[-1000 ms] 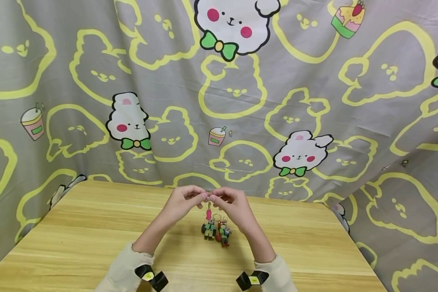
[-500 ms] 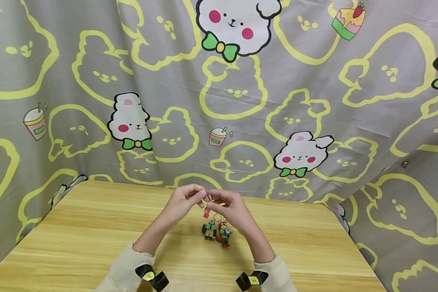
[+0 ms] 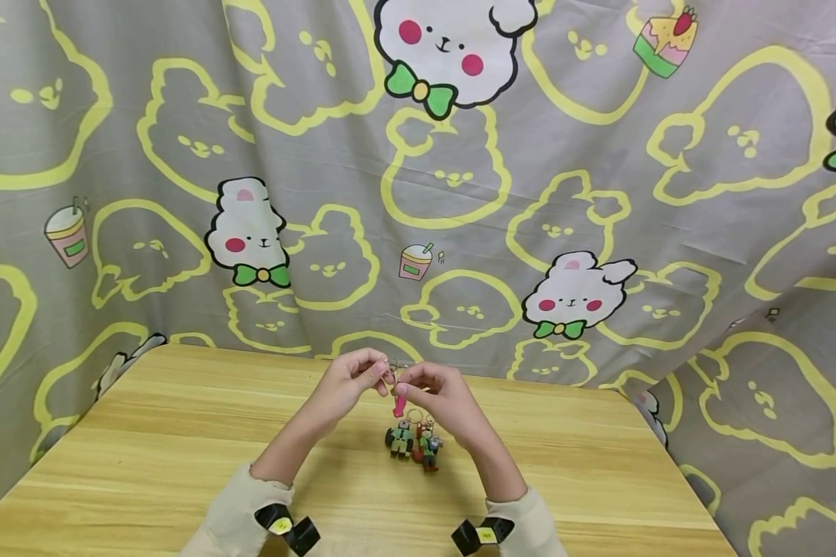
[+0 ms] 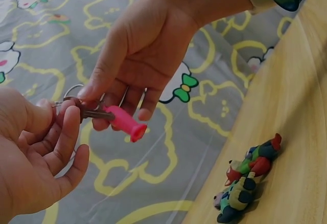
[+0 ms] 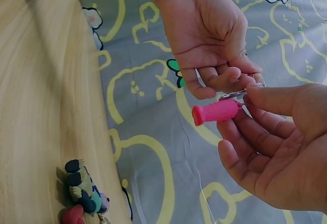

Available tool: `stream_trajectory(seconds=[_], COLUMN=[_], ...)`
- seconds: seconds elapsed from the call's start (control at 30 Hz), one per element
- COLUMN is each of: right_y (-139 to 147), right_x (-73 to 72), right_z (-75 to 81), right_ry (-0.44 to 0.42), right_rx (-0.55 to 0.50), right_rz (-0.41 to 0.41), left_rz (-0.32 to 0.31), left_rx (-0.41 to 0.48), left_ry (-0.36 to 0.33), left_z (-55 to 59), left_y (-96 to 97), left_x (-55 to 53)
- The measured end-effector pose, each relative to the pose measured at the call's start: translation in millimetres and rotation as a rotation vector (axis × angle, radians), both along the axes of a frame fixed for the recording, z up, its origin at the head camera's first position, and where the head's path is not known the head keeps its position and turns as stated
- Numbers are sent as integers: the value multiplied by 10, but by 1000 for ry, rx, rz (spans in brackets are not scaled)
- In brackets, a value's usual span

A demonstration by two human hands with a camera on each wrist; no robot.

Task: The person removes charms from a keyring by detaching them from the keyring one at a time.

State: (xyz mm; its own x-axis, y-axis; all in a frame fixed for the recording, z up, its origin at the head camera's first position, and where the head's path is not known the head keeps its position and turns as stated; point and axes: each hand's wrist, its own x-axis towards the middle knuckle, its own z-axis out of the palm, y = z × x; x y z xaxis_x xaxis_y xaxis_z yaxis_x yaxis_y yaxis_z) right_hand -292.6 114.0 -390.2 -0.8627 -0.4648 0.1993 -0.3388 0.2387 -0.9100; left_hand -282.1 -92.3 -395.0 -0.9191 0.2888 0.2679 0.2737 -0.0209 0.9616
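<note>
My left hand (image 3: 351, 383) and right hand (image 3: 439, 391) meet above the table, both pinching the metal parts of a keychain. A bright pink, bottle-shaped charm (image 4: 125, 122) hangs from it, flared at its lower end. In the left wrist view, the left thumb and fingers grip near the metal ring (image 4: 75, 90), with the right fingertips close by on the clasp (image 4: 97, 114). The right wrist view shows the charm jutting out beside the right fingers. Below the hands lie two small figure keychains, a green-and-tan figure (image 3: 399, 441) and a red-and-green fox-like figure (image 3: 428, 447).
A light wooden table (image 3: 181, 433) spreads under the arms. Behind and beside it hangs a grey curtain (image 3: 348, 155) printed with yellow outlines and white cartoon animals. Black wrist cameras (image 3: 289, 530) sit at the cream sleeves.
The right fingers have shifted slightly lower along the keychain, and the ring now shows above the fingertips. The pink charm swings and tilts a little. The figures on the table stay put.
</note>
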Motion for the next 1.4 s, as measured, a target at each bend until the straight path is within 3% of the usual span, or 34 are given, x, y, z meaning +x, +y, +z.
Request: stream_trajectory(seconds=[0.53, 0.8, 1.13, 1.4], right_y=[4, 8, 4, -19], right_x=[19, 24, 12, 37], right_z=[24, 37, 12, 21], right_ry=[-2, 38, 138, 134], right_rx=[-111, -96, -12, -25], right_rz=[-59, -72, -85, -145], left_rz=[27, 30, -5, -8], left_rx=[-13, -45, -83, -71], left_ry=[-2, -19, 8, -25], left_z=[-18, -33, -14, -20], left_y=[3, -3, 7, 9], left_x=[-21, -28, 0, -2])
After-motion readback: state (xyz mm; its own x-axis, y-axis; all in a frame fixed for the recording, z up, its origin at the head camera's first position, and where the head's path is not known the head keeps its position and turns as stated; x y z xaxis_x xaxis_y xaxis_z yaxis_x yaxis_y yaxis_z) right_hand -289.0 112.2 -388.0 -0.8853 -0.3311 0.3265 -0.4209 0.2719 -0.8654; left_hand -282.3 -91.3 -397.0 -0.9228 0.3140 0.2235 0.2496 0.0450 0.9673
